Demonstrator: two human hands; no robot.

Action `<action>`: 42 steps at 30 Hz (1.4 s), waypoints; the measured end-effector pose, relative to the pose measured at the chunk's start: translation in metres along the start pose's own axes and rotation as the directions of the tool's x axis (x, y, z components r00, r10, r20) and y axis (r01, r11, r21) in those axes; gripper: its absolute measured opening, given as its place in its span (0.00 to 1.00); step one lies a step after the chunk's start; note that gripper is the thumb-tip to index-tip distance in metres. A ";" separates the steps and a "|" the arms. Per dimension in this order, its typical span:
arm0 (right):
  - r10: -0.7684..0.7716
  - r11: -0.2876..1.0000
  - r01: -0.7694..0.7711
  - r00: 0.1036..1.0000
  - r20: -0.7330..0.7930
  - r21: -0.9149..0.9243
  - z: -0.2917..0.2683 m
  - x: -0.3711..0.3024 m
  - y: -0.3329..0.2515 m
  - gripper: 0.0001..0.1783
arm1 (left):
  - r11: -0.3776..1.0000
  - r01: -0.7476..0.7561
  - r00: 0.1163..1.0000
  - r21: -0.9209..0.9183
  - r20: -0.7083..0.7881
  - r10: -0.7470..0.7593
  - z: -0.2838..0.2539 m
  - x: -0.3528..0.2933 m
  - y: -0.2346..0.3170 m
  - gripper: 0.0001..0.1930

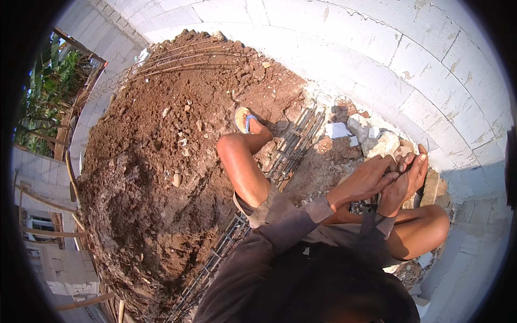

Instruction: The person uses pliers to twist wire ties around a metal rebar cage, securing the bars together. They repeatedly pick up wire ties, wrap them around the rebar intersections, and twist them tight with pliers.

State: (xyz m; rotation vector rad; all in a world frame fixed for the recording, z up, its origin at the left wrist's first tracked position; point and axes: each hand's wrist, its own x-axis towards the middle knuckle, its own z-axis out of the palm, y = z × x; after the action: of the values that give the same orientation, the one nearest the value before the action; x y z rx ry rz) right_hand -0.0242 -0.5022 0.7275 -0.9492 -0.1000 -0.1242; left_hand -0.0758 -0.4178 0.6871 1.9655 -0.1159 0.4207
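Note:
My left hand [367,178] and my right hand [405,182] are together at the right, in front of the white block wall [371,48]. The left hand's fingers are bent toward the right hand, their tips close to its palm. The right hand is turned palm up, with its fingers curled. Whatever lies between them is too small or too hidden to name. Below and around the hands are my bent legs and rubble stones [385,144]. A bundle of steel rebar [293,145] runs on the ground left of the hands, passing under my left leg.
A large mound of brown soil [156,156] fills the left side. Bent rods [183,56] lie across its top. My left foot, in a sandal [242,119], rests on the soil. White block pieces [337,130] lie by the wall. Wooden poles [51,234] stick out at far left.

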 end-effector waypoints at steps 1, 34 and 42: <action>-0.096 0.995 0.094 0.994 -0.047 -0.041 0.000 0.005 -0.014 0.21 | 1.000 0.006 1.000 0.012 0.020 -0.006 0.004 0.010 0.015 0.15; -0.048 0.960 0.040 0.999 -0.022 -0.278 0.000 0.072 0.037 0.21 | 0.278 0.486 0.874 -0.828 0.464 -0.145 -0.017 0.039 -0.055 0.13; 0.131 0.727 0.023 0.977 0.171 -0.686 0.005 0.070 0.040 0.18 | 0.861 0.226 0.973 -0.456 0.150 -0.176 -0.024 0.012 -0.077 0.15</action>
State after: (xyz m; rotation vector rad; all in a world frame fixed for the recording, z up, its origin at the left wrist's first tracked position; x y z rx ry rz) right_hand 0.0506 -0.4788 0.7080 -1.7182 -0.2306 0.0014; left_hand -0.0493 -0.3618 0.6337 1.4947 -0.0688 0.1317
